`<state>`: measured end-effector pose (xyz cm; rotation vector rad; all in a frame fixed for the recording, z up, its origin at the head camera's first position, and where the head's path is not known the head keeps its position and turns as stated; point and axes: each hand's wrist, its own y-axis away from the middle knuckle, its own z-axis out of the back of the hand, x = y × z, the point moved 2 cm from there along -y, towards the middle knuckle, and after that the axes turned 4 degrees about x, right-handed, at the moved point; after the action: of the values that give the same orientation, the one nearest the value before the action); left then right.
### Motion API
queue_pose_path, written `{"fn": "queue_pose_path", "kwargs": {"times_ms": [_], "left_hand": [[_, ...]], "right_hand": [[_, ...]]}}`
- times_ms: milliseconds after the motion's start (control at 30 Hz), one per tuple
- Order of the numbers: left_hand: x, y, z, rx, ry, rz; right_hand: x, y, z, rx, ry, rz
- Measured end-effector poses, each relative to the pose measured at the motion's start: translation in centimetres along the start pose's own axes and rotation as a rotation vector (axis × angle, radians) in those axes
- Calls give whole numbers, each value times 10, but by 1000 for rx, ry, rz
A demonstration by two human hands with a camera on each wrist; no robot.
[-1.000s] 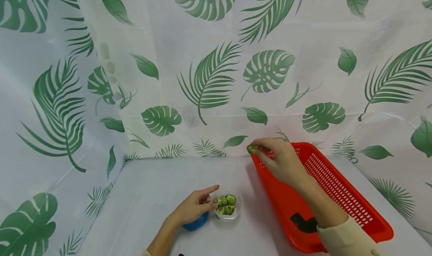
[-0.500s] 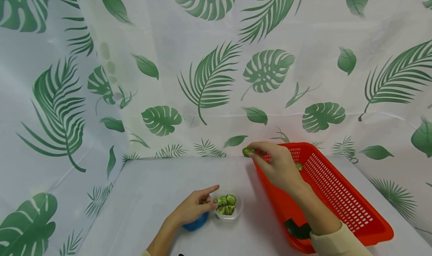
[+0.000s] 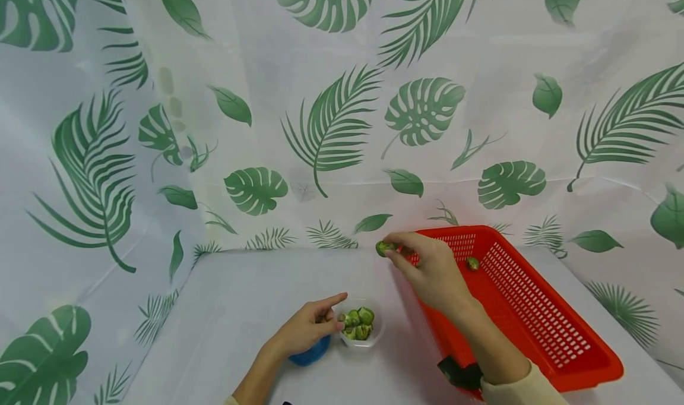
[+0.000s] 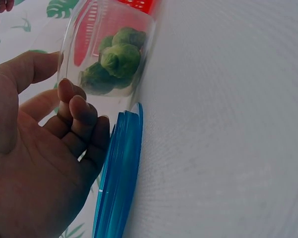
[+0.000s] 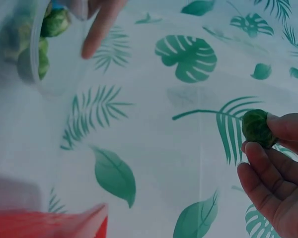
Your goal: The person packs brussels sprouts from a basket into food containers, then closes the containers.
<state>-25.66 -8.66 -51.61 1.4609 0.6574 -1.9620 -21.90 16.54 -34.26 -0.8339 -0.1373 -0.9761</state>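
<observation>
My right hand (image 3: 427,268) pinches a Brussels sprout (image 3: 383,249) between thumb and fingertips, above the left rim of the red basket (image 3: 577,310). In the right wrist view this sprout (image 5: 257,128) is round and green. My left hand (image 3: 307,329) holds the rim of a small clear plastic container (image 3: 369,341), its index finger stretched along the far side and the other fingers curled. Several Brussels sprouts (image 4: 120,60) sit inside the container. Under the left hand lies a blue lid (image 4: 120,173), partly hidden in the head view.
One more Brussels sprout (image 3: 472,263) lies in the far end of the basket. A white cloth (image 3: 240,298) covers the table, and a leaf-printed curtain (image 3: 342,126) hangs behind. A dark device (image 3: 459,374) sits at my right wrist.
My right hand has moved left and slightly down with its sprout, away from over the basket. The sprout in the basket has come into view. The left hand has stayed put.
</observation>
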Motion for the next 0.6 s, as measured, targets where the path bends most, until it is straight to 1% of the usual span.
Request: {"fn": "queue_pose_path", "kwargs": {"times_ms": [333, 600], "left_hand": [[-1, 0, 0, 2, -4, -4], [-4, 0, 1, -3, -38, 1]], "right_hand": [[5, 7, -10, -10, 8, -32], [14, 12, -14, -37, -1, 11]]}}
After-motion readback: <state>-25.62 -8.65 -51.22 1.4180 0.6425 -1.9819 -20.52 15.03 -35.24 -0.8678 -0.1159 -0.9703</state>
